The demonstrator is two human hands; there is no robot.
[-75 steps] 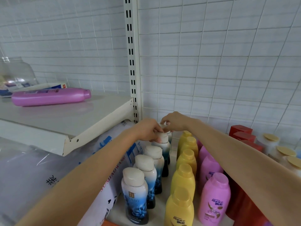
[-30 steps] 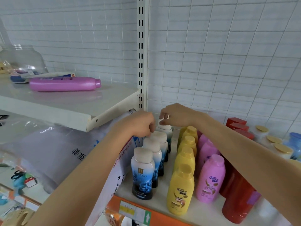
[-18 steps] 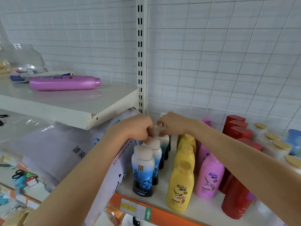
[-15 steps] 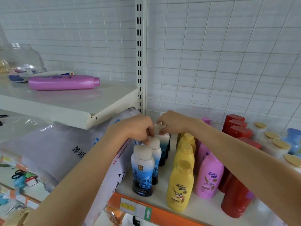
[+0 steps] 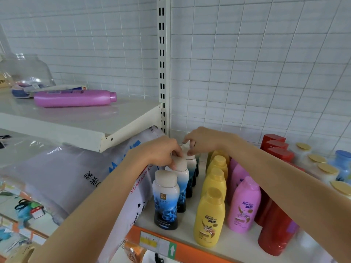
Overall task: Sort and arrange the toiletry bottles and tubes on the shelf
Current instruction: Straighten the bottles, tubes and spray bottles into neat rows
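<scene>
While both hands worked at the back of the leftmost row, the sorting appeared well advanced: the white shelf with the orange front rail point(image 5: 190, 238) carried upright files running front to back, each of one kind, presumably so that like stood with like and labels faced the aisle. The left hand point(image 5: 161, 151) had its fingers curled over the cream cap of the second blue-and-white plastic bottle point(image 5: 180, 173) in that row, apparently steadying it. The right hand point(image 5: 201, 138), close beside the left and almost touching it, pinched the cap of the third blue-and-white bottle point(image 5: 190, 164) just behind, judged to be nudging it into line. The front blue-and-white bottle with the flower print point(image 5: 166, 198) stood untouched near the shelf edge. To its right stood a file of yellow plastic bottles point(image 5: 209, 217), then pink plastic bottles point(image 5: 244, 204), then red bottles point(image 5: 273, 230) partly hidden by the right forearm, then pale jars with gold lids point(image 5: 327, 168). A large soft plastic-wrapped pack point(image 5: 76, 177) pressed against the left of the row, which may explain the two-handed care. One purple plastic bottle point(image 5: 74, 97) lay on its side on the upper white shelf point(image 5: 85, 128), well apart and unsorted.
</scene>
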